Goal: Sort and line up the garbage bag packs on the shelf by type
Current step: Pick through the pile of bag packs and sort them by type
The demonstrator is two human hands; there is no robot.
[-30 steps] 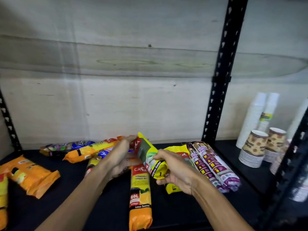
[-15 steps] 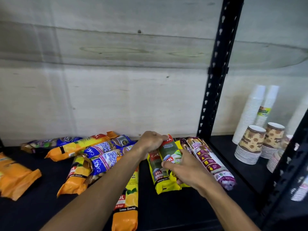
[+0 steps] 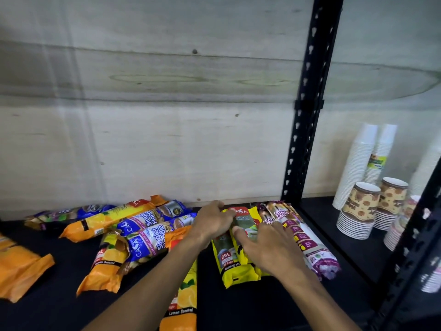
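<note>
Both hands work on the yellow lemongrass packs (image 3: 235, 266), which lie side by side on the black shelf (image 3: 238, 304), just left of the purple drawstring bag packs (image 3: 300, 235). The left hand (image 3: 213, 222) curls over the packs' far ends — it seems to grip them, though the fingertips are hidden. The right hand (image 3: 269, 247) lies flat on top, fingers spread. Blue singlet-handle packs (image 3: 152, 231) and orange lemon-scented packs (image 3: 107, 268) lie jumbled to the left.
</note>
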